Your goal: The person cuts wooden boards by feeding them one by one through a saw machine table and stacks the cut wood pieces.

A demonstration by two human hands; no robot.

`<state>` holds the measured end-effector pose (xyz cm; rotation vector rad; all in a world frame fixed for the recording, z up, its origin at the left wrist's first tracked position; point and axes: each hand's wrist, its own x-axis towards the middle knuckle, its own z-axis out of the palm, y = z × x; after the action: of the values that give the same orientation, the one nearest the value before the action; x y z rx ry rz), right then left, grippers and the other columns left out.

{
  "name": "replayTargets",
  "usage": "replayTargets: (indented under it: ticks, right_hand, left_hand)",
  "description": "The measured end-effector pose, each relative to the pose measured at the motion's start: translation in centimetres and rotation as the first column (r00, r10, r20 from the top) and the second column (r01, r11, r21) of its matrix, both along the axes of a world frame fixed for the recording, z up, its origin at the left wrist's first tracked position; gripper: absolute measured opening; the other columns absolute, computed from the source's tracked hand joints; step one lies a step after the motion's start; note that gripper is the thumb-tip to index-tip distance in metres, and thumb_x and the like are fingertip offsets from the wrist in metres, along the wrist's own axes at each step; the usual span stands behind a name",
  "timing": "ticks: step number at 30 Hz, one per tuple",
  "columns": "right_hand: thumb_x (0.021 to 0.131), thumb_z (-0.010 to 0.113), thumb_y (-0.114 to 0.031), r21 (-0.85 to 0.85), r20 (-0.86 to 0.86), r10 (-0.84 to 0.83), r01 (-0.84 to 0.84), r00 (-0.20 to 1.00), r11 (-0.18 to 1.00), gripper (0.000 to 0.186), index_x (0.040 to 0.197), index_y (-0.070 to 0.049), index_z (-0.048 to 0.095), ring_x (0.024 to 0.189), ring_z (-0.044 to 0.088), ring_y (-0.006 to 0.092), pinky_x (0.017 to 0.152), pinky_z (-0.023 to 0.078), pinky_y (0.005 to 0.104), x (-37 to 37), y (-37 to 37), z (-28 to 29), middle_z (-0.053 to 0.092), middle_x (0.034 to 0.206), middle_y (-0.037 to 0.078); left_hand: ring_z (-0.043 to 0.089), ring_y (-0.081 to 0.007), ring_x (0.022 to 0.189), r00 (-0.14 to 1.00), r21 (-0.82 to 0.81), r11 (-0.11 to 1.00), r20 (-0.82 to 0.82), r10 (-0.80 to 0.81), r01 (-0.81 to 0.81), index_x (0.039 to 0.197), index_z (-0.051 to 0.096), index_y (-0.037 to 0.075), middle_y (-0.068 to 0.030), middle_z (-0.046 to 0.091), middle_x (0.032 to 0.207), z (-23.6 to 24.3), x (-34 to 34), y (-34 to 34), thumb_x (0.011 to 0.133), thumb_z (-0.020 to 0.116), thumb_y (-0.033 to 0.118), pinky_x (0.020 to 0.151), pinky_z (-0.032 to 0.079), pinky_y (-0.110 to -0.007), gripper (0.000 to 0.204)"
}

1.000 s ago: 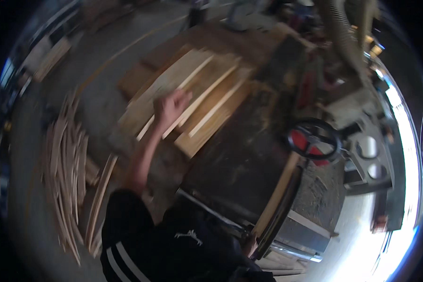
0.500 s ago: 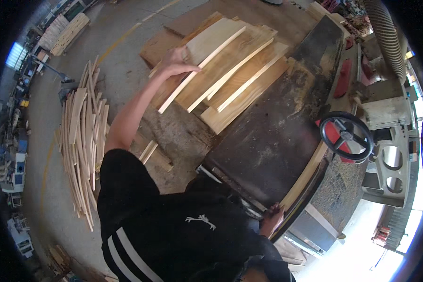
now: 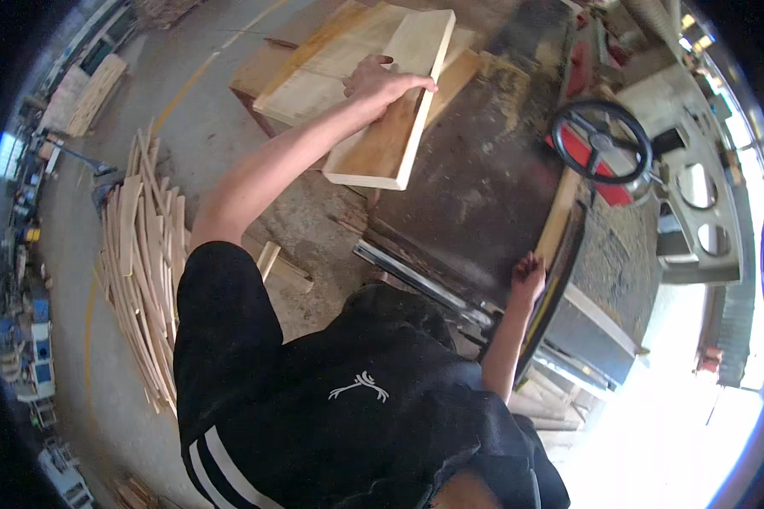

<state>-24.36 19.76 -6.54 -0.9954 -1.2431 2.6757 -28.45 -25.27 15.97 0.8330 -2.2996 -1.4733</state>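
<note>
The left hand (image 3: 386, 86), spread wide, clasps a flat, pale-edged, honey-brown wooden board (image 3: 390, 140) over the dark machine table (image 3: 458, 220)'s left edge; near its right edge, the curled right hand (image 3: 529, 276) meets a narrow tan wooden strip (image 3: 558, 212), its grip unclear.

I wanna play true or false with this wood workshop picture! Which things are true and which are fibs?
1. The left hand grips a wooden board. True.
2. The handwheel is black. True.
3. The right hand holds the handwheel. False: it is near a narrow wooden strip, apart from the wheel.
4. The thin wood pieces are piled on the dark table. False: they lie left of it.
5. The shirt is mostly black. True.
</note>
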Motion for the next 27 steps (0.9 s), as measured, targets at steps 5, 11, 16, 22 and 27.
replayTargets:
  ticks: [5, 11, 16, 22, 27]
  right_hand:
    - [0.102, 0.040, -0.045, 0.031, -0.229, 0.156, -0.153, 0.961, 0.988, 0.060, 0.127, 0.009, 0.046, 0.092, 0.062, 0.0272, 0.078, 0.051, 0.0354, -0.8, -3.5, 3.5, 0.062, 0.111, 0.023]
    - [0.099, 0.046, -0.051, -0.130, -0.321, 0.742, -0.804, 0.588, 0.581, 0.068, 0.146, -0.004, 0.033, 0.120, 0.054, 0.0300, 0.097, 0.047, 0.0477, 11.0, -9.4, 13.0, 0.051, 0.137, 0.016]
    - [0.100, 0.051, -0.031, -0.132, -0.447, 0.571, -0.682, 0.688, 0.719, 0.066, 0.152, -0.004, 0.022, 0.140, 0.031, 0.0221, 0.111, 0.033, 0.0416, 22.5, -7.8, 15.2, 0.032, 0.154, 0.008]
    - [0.097, 0.056, -0.014, 0.376, -0.318, 0.497, -0.374, 0.808, 0.848, 0.067, 0.153, -0.004, 0.020, 0.135, 0.038, 0.0181, 0.109, 0.033, 0.0324, 31.0, -4.1, 12.7, 0.034, 0.153, 0.009]
    - [0.097, 0.057, -0.012, 0.181, -0.338, 0.293, -0.244, 0.894, 0.953, 0.063, 0.151, -0.003, 0.026, 0.124, 0.050, 0.0169, 0.104, 0.040, 0.0313, 33.7, -4.6, 9.2, 0.047, 0.143, 0.011]
  left_hand:
    - [0.063, -0.0289, 0.102, 0.998, 0.189, 0.982, -0.058, 0.004, 0.007, 0.126, 0.053, -0.008, -0.0218, 0.064, 0.107, -1.1, -1.2, 7.1, 0.050, 0.089, 0.042, 0.089, 0.053, -0.037, 0.099]
    - [0.061, -0.0210, 0.097, 0.880, 0.660, 0.622, -0.464, -0.105, 0.422, 0.123, 0.052, 0.003, -0.0126, 0.060, 0.105, -6.0, 4.7, 16.0, 0.091, 0.059, 0.014, 0.082, 0.052, -0.038, 0.035]
    - [0.050, -0.0367, 0.123, 0.766, 0.636, -0.527, -0.642, 0.044, 0.564, 0.145, 0.034, 0.000, -0.0224, 0.043, 0.143, -12.1, 14.9, 21.7, 0.086, 0.047, 0.064, 0.103, 0.043, -0.047, 0.088]
    - [0.050, -0.0285, 0.124, 0.826, 0.876, -0.039, -0.467, -0.315, 0.481, 0.141, 0.044, 0.001, -0.0175, 0.052, 0.136, -16.9, 22.5, 23.9, 0.100, 0.043, 0.038, 0.103, 0.042, -0.041, 0.055]
    - [0.047, -0.0282, 0.131, 0.827, 0.443, 0.706, -0.398, -0.396, 0.552, 0.129, 0.055, -0.005, -0.0203, 0.054, 0.136, -20.2, 21.1, 25.9, 0.097, 0.058, 0.020, 0.105, 0.040, -0.038, 0.041]
